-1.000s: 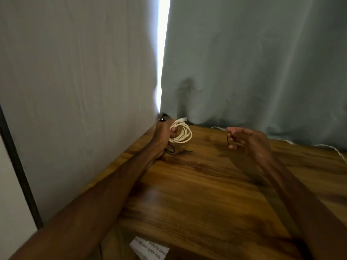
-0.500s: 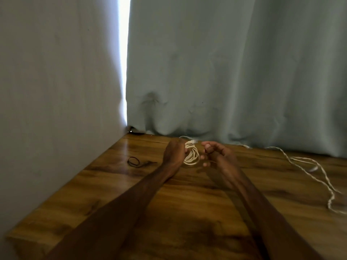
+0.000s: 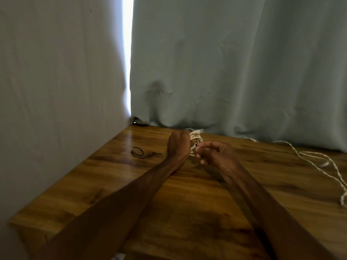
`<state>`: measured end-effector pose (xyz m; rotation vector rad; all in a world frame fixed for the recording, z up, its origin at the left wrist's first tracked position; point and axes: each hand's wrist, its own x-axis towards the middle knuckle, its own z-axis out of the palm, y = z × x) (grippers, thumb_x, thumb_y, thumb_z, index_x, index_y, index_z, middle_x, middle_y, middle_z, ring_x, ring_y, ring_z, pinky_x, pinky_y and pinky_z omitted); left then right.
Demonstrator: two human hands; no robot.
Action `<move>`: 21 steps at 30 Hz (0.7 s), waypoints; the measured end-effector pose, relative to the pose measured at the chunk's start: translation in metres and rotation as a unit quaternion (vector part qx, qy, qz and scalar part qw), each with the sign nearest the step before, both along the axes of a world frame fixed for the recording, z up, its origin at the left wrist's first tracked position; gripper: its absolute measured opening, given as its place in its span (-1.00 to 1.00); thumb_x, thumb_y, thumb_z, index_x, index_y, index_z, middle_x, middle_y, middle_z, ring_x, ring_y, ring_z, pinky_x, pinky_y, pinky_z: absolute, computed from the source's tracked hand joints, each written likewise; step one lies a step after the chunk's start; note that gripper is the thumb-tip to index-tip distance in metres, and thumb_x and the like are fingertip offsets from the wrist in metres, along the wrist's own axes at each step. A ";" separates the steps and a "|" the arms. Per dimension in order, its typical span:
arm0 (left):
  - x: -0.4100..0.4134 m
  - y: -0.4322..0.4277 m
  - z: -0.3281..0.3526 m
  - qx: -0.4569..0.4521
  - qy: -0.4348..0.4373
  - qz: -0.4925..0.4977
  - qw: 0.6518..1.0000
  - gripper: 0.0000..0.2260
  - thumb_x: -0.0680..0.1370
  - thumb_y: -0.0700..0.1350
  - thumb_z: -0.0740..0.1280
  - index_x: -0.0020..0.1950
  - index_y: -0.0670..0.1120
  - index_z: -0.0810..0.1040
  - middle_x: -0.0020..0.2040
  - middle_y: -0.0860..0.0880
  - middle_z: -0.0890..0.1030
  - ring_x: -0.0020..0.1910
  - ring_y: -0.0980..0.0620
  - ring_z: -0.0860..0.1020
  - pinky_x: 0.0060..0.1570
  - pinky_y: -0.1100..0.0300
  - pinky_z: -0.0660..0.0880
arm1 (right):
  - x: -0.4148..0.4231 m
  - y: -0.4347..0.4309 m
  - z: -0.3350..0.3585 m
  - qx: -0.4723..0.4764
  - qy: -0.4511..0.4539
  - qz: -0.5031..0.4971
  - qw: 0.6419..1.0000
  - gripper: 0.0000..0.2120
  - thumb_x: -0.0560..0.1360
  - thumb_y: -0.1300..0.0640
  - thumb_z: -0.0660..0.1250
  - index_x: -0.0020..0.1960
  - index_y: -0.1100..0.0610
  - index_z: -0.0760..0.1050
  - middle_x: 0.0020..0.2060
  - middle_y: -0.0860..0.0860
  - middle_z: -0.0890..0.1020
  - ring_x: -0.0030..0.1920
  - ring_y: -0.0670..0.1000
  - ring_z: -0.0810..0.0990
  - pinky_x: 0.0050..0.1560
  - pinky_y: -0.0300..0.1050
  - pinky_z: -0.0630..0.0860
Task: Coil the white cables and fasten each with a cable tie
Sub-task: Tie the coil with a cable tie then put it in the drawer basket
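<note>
White cable (image 3: 196, 137), wound into a small coil, was gripped in the left hand (image 3: 178, 145) above the far side of a wooden table (image 3: 169, 203). The right hand (image 3: 216, 154) pinched a thin black tie (image 3: 196, 145) just beside the coil. A second cable (image 3: 319, 162) lay loose to the right.

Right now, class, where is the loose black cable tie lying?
In the head view, the loose black cable tie lies on the wooden table, just left of the left hand, which grips the coiled white cable.
</note>
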<state>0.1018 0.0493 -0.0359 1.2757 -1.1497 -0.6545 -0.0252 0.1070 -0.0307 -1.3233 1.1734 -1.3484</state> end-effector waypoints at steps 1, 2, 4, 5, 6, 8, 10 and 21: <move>-0.003 0.003 0.001 0.000 0.006 -0.001 1.000 -0.75 0.66 -0.03 0.17 -0.06 -0.13 0.56 -0.04 -0.12 0.59 -0.08 -0.09 0.54 -0.09 0.05 0.43 | 0.001 0.001 0.000 -0.003 -0.002 -0.004 1.000 -0.84 0.49 0.35 0.47 0.07 0.30 0.66 -0.14 0.21 0.74 -0.27 0.00 0.67 -0.33 -0.21 0.63; -0.005 0.004 0.000 0.003 0.009 0.000 1.000 -0.73 0.67 -0.03 0.16 0.02 -0.15 0.57 0.01 -0.13 0.59 -0.02 -0.09 0.52 -0.05 0.04 0.41 | 0.001 0.002 0.001 -0.007 -0.003 -0.007 1.000 -0.85 0.50 0.36 0.46 0.07 0.30 0.67 -0.13 0.22 0.73 -0.27 0.00 0.66 -0.33 -0.22 0.63; -0.007 0.004 -0.003 0.001 0.005 0.003 1.000 -0.71 0.68 -0.02 0.14 0.13 -0.19 0.56 0.07 -0.12 0.56 0.03 -0.08 0.50 -0.01 0.06 0.38 | 0.002 0.000 0.001 -0.012 0.005 -0.010 1.000 -0.85 0.52 0.39 0.42 0.08 0.31 0.67 -0.12 0.24 0.72 -0.26 -0.01 0.66 -0.31 -0.23 0.64; -0.008 0.005 -0.003 -0.002 -0.004 0.003 1.000 -0.70 0.67 -0.02 0.13 0.13 -0.19 0.56 0.07 -0.11 0.56 0.05 -0.09 0.50 0.00 0.05 0.38 | 0.003 -0.001 0.000 -0.010 0.007 -0.014 1.000 -0.84 0.53 0.40 0.41 0.09 0.33 0.67 -0.12 0.26 0.72 -0.26 0.00 0.66 -0.28 -0.22 0.66; -0.009 0.004 -0.003 -0.007 -0.015 -0.002 1.000 -0.69 0.67 -0.02 0.13 0.10 -0.19 0.56 0.06 -0.12 0.58 0.05 -0.11 0.51 0.01 0.03 0.39 | 0.003 -0.002 -0.001 -0.004 0.005 -0.020 1.000 -0.84 0.53 0.41 0.41 0.09 0.35 0.67 -0.13 0.27 0.71 -0.26 0.02 0.65 -0.24 -0.20 0.67; -0.009 0.005 -0.003 -0.025 -0.029 -0.008 0.999 -0.63 0.61 0.05 0.10 -0.01 -0.19 0.58 0.01 -0.17 0.62 0.02 -0.17 0.55 -0.04 -0.01 0.41 | 0.002 -0.004 -0.002 0.007 0.000 -0.032 0.999 -0.86 0.52 0.41 0.42 0.07 0.36 0.66 -0.16 0.29 0.71 -0.25 0.07 0.65 -0.17 -0.14 0.67; -0.010 0.004 -0.004 -0.043 -0.034 -0.008 0.998 -0.59 0.51 0.10 0.06 -0.12 -0.16 0.56 -0.08 -0.18 0.62 -0.04 -0.20 0.57 -0.14 0.01 0.38 | 0.003 -0.004 -0.001 0.008 0.005 -0.040 0.999 -0.89 0.52 0.38 0.44 0.03 0.34 0.68 -0.18 0.29 0.71 -0.25 0.07 0.65 -0.17 -0.11 0.68; -0.018 0.016 -0.008 -0.153 -0.109 -0.038 0.982 -0.67 0.54 0.05 0.12 -0.05 -0.05 0.64 -0.17 0.02 0.68 -0.17 0.04 0.62 -0.17 0.10 0.51 | 0.016 -0.001 -0.001 0.042 -0.078 -0.140 0.986 -0.97 0.46 0.37 0.49 -0.11 0.32 0.70 -0.28 0.22 0.71 -0.40 0.01 0.67 -0.34 -0.15 0.64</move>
